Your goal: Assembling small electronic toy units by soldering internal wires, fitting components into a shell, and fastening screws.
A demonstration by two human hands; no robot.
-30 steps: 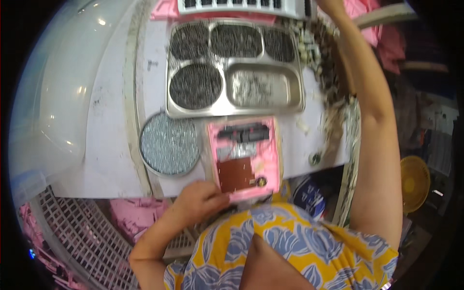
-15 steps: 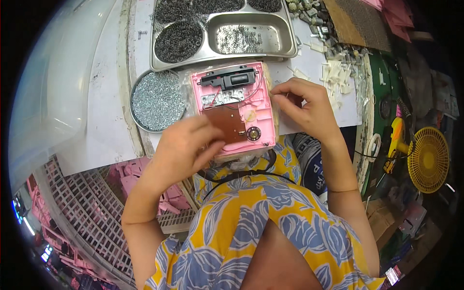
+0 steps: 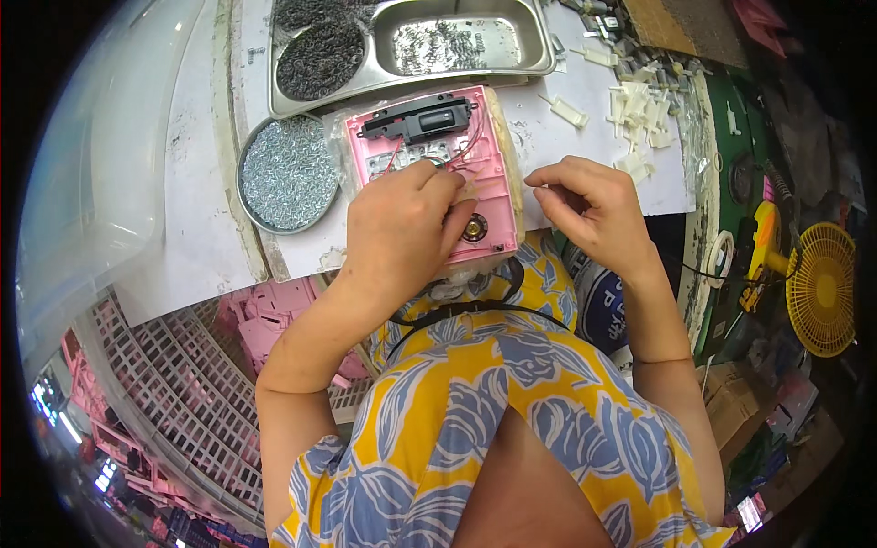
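A shallow pink plastic housing (image 3: 495, 194) lies with its inside facing up at the table's near edge, on clear wrap and a tan layer. Across its far end sits a black speaker-like module (image 3: 429, 120) with thin red wires. A round black-rimmed part (image 3: 474, 227) is set near its lower right. My left hand (image 3: 399, 222) is over the housing's left half, fingers bent and closed; whatever they grip is hidden, as is the brown board below. My right hand (image 3: 594, 208) hovers just right of the housing, thumb and fingers curled close together; anything held there is too small to make out.
A round dish of small silvery screws (image 3: 289, 173) stands left of the housing. Behind is a metal compartment tray (image 3: 539, 68) with dark springs. White plastic parts (image 3: 639, 114) lie at the right, a yellow fan (image 3: 820, 290) beyond. Pink parts (image 3: 274, 320) fill a basket below left.
My left hand has moved right and up across the housing, covering the brown board. My right hand has shifted slightly away from the housing's right edge. The whole view has shifted a little.
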